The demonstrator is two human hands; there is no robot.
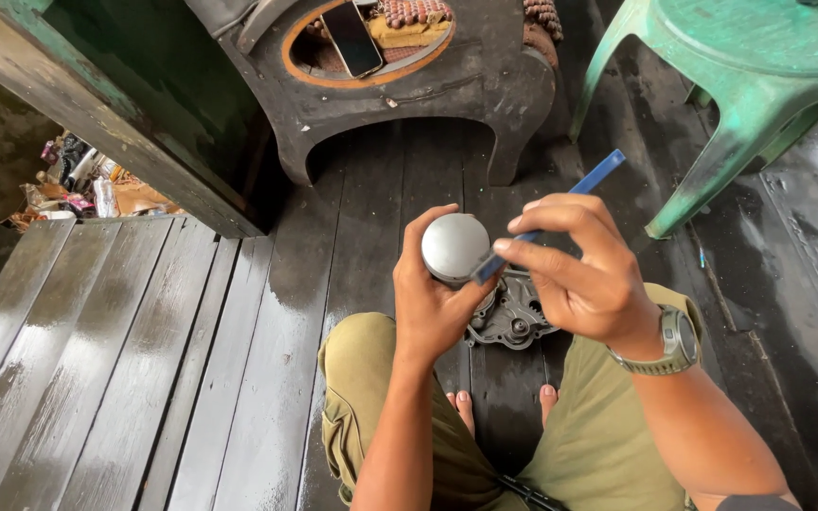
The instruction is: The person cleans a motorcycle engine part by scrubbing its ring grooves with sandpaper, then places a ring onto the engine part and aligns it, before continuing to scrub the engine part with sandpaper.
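Note:
My left hand [430, 305] grips a round grey metal piston [454, 246] from below, its flat top facing up. My right hand [581, 270], with a wristwatch on the wrist, pinches a thin blue strip-like blade [591, 180] whose lower end rests against the piston's right edge. Both hands are held above my crossed legs in olive trousers. Beneath them on the dark wooden floor lies a grey engine casing part [513, 317] with a gear, partly hidden by my hands.
A black stool [485, 85] ahead holds a phone [351, 38] and small items in a round tray. A green plastic stool [759, 76] stands at the right. A dark green wall edge [134, 123] runs at the left, with rubbish beyond the floor's edge.

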